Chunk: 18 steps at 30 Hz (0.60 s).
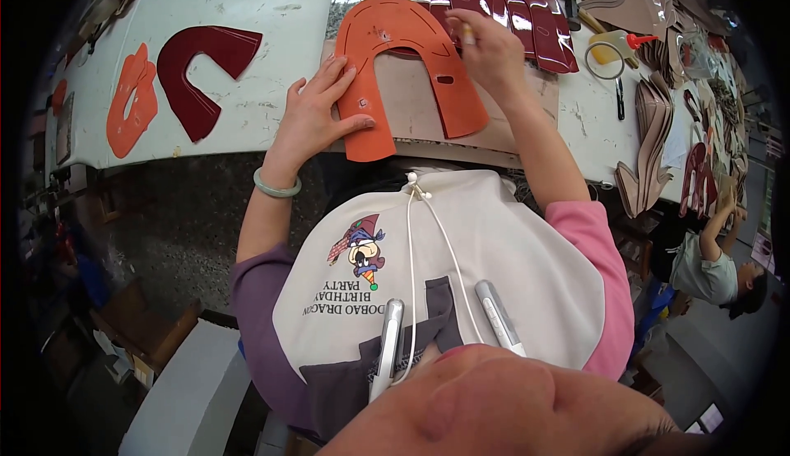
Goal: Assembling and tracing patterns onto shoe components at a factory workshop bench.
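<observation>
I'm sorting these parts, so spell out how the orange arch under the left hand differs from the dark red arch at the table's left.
The orange arch carries dark dashes; the dark red arch, pale lines. The orange arch opens toward the picture's bottom, the dark red arch rightward. The left hand touches the orange arch, not the dark red arch. Both are U-shaped.

workshop | orange template, stacked cut pieces (another person at right)

Three lines of dark capital lettering can be read on the front of the wearer's pale shirt, upside down in the head view, next to a printed cartoon figure in colour
</observation>
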Each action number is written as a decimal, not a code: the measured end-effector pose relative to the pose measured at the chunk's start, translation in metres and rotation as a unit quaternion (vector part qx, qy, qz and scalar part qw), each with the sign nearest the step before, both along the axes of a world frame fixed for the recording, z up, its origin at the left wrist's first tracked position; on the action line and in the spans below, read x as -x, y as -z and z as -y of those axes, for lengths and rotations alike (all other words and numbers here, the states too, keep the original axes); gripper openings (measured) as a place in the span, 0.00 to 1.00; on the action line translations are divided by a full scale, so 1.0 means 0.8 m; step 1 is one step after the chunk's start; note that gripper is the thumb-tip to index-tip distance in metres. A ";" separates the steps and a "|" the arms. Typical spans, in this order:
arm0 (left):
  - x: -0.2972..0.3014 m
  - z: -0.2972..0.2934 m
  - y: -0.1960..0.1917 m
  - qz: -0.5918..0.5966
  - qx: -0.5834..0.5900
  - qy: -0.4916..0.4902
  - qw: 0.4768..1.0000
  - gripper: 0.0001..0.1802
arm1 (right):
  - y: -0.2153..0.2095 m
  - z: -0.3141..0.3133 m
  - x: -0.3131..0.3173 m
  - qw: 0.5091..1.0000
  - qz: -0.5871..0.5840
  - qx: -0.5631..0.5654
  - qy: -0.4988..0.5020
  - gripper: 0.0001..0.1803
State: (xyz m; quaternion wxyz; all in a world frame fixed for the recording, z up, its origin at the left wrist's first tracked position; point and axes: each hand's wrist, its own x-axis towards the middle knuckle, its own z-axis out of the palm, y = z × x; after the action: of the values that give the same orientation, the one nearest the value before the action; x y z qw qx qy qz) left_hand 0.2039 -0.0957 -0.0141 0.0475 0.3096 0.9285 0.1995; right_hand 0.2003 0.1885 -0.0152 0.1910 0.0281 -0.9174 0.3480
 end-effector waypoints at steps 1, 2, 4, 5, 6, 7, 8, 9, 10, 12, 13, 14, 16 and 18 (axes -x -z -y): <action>0.000 -0.001 0.000 0.000 -0.002 0.001 1.000 0.41 | 0.000 0.008 0.012 0.989 -0.052 -0.134 0.023 0.13; 0.001 0.001 0.005 0.010 -0.034 0.014 0.999 0.41 | 0.010 0.017 0.021 0.988 -0.032 -0.145 0.035 0.15; 0.004 0.010 0.011 0.015 -0.067 0.036 0.997 0.41 | 0.026 0.030 0.028 0.986 -0.014 -0.159 0.058 0.17; 0.001 0.012 0.009 0.086 -0.162 0.014 0.983 0.42 | 0.028 0.028 0.032 0.995 0.013 -0.098 0.033 0.17; 0.002 0.015 0.007 0.159 -0.252 -0.006 0.955 0.42 | 0.026 0.022 0.036 0.999 0.039 -0.037 0.008 0.18; 0.011 0.027 0.007 0.101 -0.250 -0.011 0.963 0.42 | 0.021 0.016 0.035 0.999 0.034 -0.038 0.019 0.18; 0.031 0.051 0.015 0.093 -0.285 -0.038 0.953 0.35 | 0.014 0.014 0.029 1.000 0.028 0.012 -0.001 0.18; 0.057 0.073 0.009 0.012 -0.237 -0.098 0.966 0.30 | 0.005 0.013 0.021 0.997 0.022 0.063 -0.023 0.17; 0.091 0.102 0.004 0.103 -0.377 -0.176 0.903 0.26 | -0.004 0.011 0.014 0.992 0.015 0.113 -0.045 0.17; 0.144 0.191 0.000 -0.116 -0.203 -0.289 0.928 0.29 | -0.027 0.008 0.009 0.976 0.027 0.195 -0.096 0.16; 0.171 0.229 0.010 -0.205 -0.129 -0.336 0.910 0.33 | -0.039 -0.004 0.007 0.968 0.044 0.222 -0.109 0.15; 0.186 0.253 0.014 -0.208 -0.129 -0.338 0.909 0.33 | -0.044 -0.019 0.019 0.952 -0.005 0.284 -0.110 0.14; 0.209 0.303 0.030 -0.175 0.174 -0.519 0.819 0.52 | -0.086 -0.062 0.032 0.919 0.083 0.386 -0.018 0.14; 0.235 0.360 0.058 -0.076 0.205 -0.530 0.820 0.65 | -0.112 -0.102 0.049 0.906 0.097 0.406 0.070 0.17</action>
State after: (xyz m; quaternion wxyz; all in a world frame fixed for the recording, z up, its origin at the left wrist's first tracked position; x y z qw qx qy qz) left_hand 0.0163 -0.3837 -0.0605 -0.0736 -0.2327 0.9694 -0.0249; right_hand 0.1614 0.2702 0.0747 0.1195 -0.1502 -0.7103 0.6772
